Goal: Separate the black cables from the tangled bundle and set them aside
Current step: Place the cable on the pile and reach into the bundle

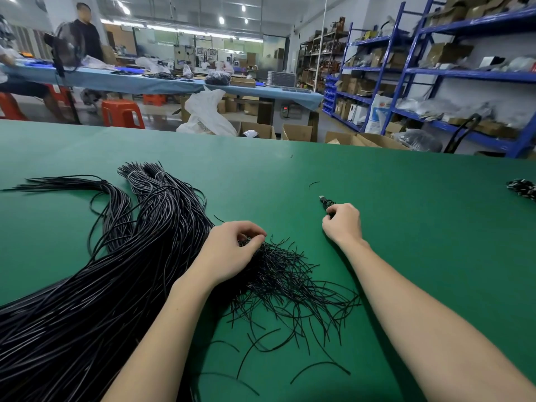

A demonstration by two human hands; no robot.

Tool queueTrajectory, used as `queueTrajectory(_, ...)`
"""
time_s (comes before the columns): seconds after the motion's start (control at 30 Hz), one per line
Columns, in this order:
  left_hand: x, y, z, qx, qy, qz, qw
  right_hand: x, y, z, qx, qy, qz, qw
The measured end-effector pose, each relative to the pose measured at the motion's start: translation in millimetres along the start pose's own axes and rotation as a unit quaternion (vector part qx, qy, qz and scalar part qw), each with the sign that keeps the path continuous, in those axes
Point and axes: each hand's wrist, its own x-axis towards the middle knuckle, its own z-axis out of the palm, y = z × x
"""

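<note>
A person is leaning both bare forearms over a green table (406, 213), working at a big tangled bundle (87, 300) of black cables that is sprawling across the table's left half. The bundle is fanning out at its right edge into a loose spray of thin cable ends (290, 285), several of them lying singly on the green surface just beside the mass. At the far end of the bundle, 2 tied groups (145, 175) are lying side by side, each cinched with a pale band, and a third untied fan of cables (72, 184) is spreading out to the left of them.

The left hand (232, 250) is resting on top of the bundle where the spray begins, its fingers curled inward and its thumb and fingertips pinching some of the thin black strands there.

The right hand (343, 221) is lying well to the right of the bundle, apart from it, on bare green table. Its fingers are curled down around a small coiled black cable (326, 203), whose connector end is poking out just beyond the knuckles. A short curved scrap of cable (313, 184) is lying a little farther from the bundle than that.

At the table's far right edge, another small dark bunch (522, 188) with pale flecks is sitting, well apart from the bundle. Beyond the table, blue shelving (420, 71) is standing loaded with boxes.
</note>
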Motion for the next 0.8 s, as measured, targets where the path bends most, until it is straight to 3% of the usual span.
queueTrajectory(0.57, -1, 5, 3, 0.022, -0.018, -0.006, 1.000, -23, -3, -14, -0.029, -0.039, -0.003, 0.999)
queueTrajectory(0.67, 0, 6, 2, 0.024, -0.019, -0.012, 0.999, -29, -22, -21, 0.014, -0.026, -0.019, 0.999)
queueTrajectory(0.8, -1, 7, 3, 0.028, -0.018, -0.018, 0.999, -51, -68, -31, 0.162, -0.048, -0.061, 0.984)
